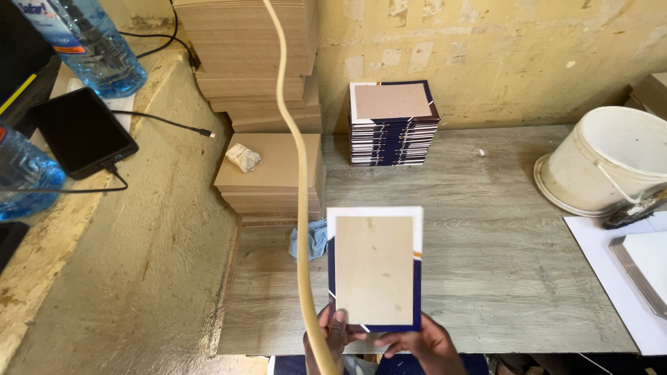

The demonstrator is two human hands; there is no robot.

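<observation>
Wall of rough yellow plaster (pixel 500 55) with peeling patches closes the back of the room, and a long grey wooden table (pixel 486 208) stands against it. At the left a tall stack of plain brown cardboard sheets (pixel 243 42) leans to the wall, with a lower stack (pixel 271 177) in front that carries a small crumpled pale cloth (pixel 243 157); so the raw boards are near the working place. A white plastic bucket (pixel 611 163) stands at the right edge of the table. Near the wall a neat pile of finished blue and white covers (pixel 394 125) is kept apart from the working area. In the front, a rectangular book cover with brown board glued on white and dark blue paper (pixel 375 267) is held upright over the table edge, face to the camera, probably for checking. The left hand (pixel 333 332) and the right hand (pixel 420 340) both grip its bottom edge with closed fingers. A cream cord (pixel 300 180) hangs across the view. On the concrete ledge at left lie a black phone (pixel 82 130) with cable and blue water bottles (pixel 90 42). A blue rag (pixel 310 239) lies behind the cover.
</observation>
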